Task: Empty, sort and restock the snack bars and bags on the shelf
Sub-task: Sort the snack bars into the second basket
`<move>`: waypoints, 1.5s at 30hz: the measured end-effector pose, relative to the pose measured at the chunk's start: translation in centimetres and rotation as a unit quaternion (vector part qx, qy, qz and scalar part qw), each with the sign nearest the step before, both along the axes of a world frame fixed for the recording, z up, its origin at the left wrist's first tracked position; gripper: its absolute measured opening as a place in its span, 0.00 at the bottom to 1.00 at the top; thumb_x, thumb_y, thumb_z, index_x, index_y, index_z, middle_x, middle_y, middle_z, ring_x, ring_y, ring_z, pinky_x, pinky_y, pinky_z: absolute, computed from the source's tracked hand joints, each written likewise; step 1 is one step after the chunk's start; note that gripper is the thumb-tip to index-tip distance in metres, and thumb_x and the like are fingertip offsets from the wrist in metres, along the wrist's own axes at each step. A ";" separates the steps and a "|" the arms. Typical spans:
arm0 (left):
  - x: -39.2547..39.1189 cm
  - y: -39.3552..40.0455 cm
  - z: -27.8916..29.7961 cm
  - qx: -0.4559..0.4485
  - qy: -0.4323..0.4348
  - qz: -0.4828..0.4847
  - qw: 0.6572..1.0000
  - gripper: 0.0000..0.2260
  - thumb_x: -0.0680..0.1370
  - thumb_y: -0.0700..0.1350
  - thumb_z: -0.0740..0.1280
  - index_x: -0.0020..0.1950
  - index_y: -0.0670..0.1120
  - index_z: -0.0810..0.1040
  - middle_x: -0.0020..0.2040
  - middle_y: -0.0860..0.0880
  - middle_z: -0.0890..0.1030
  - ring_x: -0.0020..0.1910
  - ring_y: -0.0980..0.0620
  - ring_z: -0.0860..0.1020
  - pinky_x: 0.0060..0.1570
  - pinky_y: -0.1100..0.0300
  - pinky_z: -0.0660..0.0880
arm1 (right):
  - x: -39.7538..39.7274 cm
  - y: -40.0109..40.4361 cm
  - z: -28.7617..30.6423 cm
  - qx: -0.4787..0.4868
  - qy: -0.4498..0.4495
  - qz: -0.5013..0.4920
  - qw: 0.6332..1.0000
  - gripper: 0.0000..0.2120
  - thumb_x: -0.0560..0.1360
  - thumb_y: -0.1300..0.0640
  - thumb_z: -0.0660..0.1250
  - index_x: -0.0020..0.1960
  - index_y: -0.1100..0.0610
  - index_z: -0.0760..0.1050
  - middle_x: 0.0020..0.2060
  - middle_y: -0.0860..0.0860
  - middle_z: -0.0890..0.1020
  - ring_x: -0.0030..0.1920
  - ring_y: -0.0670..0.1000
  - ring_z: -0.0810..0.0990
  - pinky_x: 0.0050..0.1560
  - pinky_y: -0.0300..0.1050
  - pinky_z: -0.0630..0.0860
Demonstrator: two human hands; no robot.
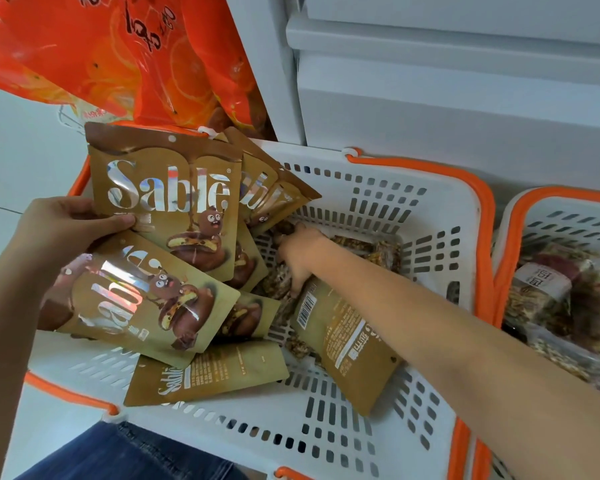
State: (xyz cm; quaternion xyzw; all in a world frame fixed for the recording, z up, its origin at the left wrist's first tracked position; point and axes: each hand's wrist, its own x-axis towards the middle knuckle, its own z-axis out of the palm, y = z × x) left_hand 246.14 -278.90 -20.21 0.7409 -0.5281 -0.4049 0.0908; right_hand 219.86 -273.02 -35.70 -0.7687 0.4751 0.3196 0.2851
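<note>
the left hand (63,230) holds a fan of sable cookie pouches (167,206) over the white basket (378,410) — the right hand (297,252) reaches in, fingers curled on another pouch (347,344) among the cereal bars (385,252); the slick fan could slip apart — too many for one grip

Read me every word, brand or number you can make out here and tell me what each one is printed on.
"Sablé": front of the brown bag the left hand holds.
"Sablé": lower bag's front.
"Sablé": bag lying back-up in the basket.
Barcode bag by the right hand: unreadable.
Orange bags' script: illegible.
</note>
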 end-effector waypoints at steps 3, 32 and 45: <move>0.1 0.2 -0.2 -0.009 0.000 -0.007 1.000 0.22 0.61 0.54 0.78 0.53 0.50 0.83 0.46 0.47 0.85 0.45 0.46 0.84 0.56 0.48 0.76 | -0.2 0.9 -0.1 0.022 -0.005 0.011 1.000 0.42 0.65 0.37 0.74 0.73 0.51 0.64 0.68 0.51 0.68 0.67 0.63 0.61 0.60 0.64 0.72; -4.0 7.1 3.4 -0.181 -0.153 -0.085 0.968 0.07 0.74 0.45 0.71 0.48 0.42 0.83 0.44 0.40 0.83 0.42 0.39 0.80 0.45 0.48 0.77 | -6.6 12.4 14.7 -0.379 -0.251 -0.139 0.880 0.15 0.72 0.50 0.70 0.56 0.56 0.77 0.60 0.48 0.76 0.68 0.70 0.62 0.63 0.70 0.64; -19.0 22.0 11.5 0.077 0.502 -0.090 0.857 0.28 0.74 0.67 0.56 0.67 0.52 0.74 0.63 0.48 0.78 0.62 0.49 0.76 0.62 0.49 0.71 | -7.7 23.8 24.3 -0.155 -0.461 -0.577 0.656 0.23 0.69 0.46 0.74 0.61 0.50 0.75 0.53 0.41 0.79 0.55 0.43 0.78 0.50 0.33 0.74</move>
